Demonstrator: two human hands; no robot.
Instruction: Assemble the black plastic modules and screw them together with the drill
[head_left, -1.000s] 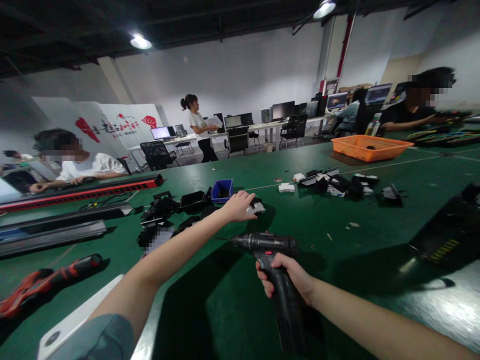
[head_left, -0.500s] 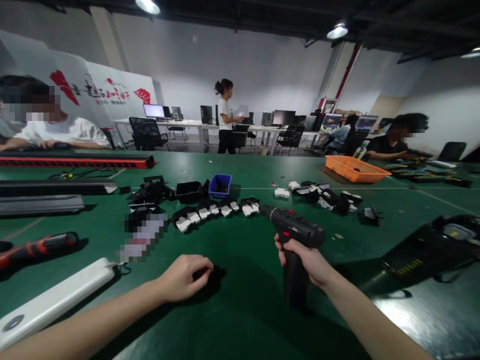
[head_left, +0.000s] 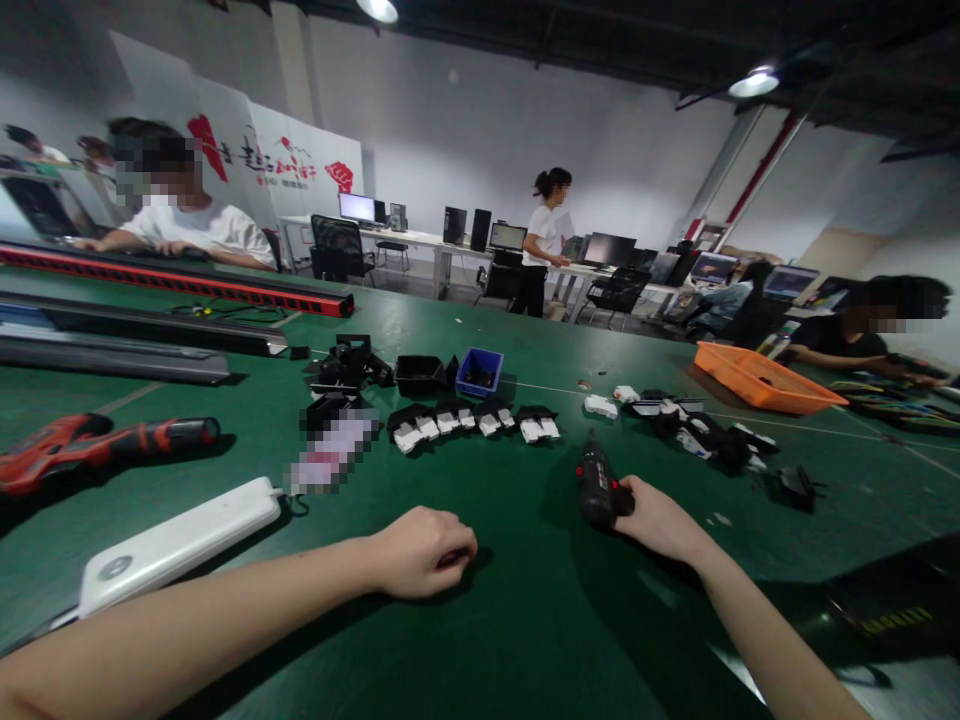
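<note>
My right hand (head_left: 660, 522) is closed round the handle of a black cordless drill (head_left: 597, 484). The drill is tipped on its side low over the green table, its nose pointing away from me; I cannot tell whether it touches the table. My left hand (head_left: 426, 552) rests on the table with its fingers curled in; the hollow inside is dark, and any contents are hidden. Beyond both hands, several black parts with white pieces (head_left: 491, 417) stand in a curved row. Behind them are a blue bin (head_left: 480, 371) and a black bin (head_left: 420, 374).
A white bar-shaped device (head_left: 180, 540) and a red-and-black power tool (head_left: 112, 447) lie left. Long rails (head_left: 150, 345) lie behind them. At right are loose black-and-white parts (head_left: 705, 430), an orange basket (head_left: 765, 378) and a large dark tool (head_left: 892, 600). Co-workers sit across the table.
My right hand has turned the drill from upright onto its side and lowered it, away from the row of parts. My left hand stays curled on the table. The view has swung left and tilted.
</note>
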